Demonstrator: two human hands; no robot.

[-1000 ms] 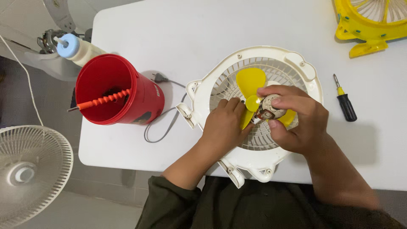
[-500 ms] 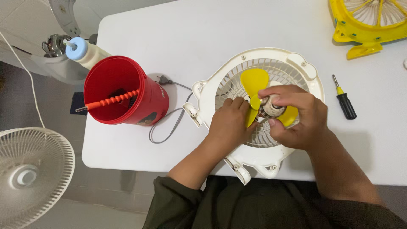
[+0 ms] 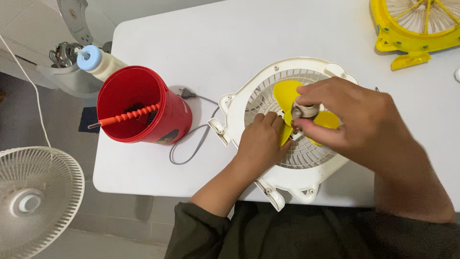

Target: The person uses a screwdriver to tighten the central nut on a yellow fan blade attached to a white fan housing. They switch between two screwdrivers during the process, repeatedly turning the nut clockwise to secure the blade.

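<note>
- The yellow blade (image 3: 287, 91) sits in the white fan housing (image 3: 287, 177) near the table's (image 3: 239, 38) front edge.
- The hub cap (image 3: 304, 111) is pinched by the right hand (image 3: 354, 122); the blade is pressed by the left hand (image 3: 261, 141).
- If the blade is let turn, the cap could slip or be cross-threaded.

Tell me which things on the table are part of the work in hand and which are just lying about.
In hand:
white fan housing
yellow blade
hub piece
left hand
right hand

Lying about:
red bucket
orange-handled tool
yellow fan frame
grey power cord
</note>
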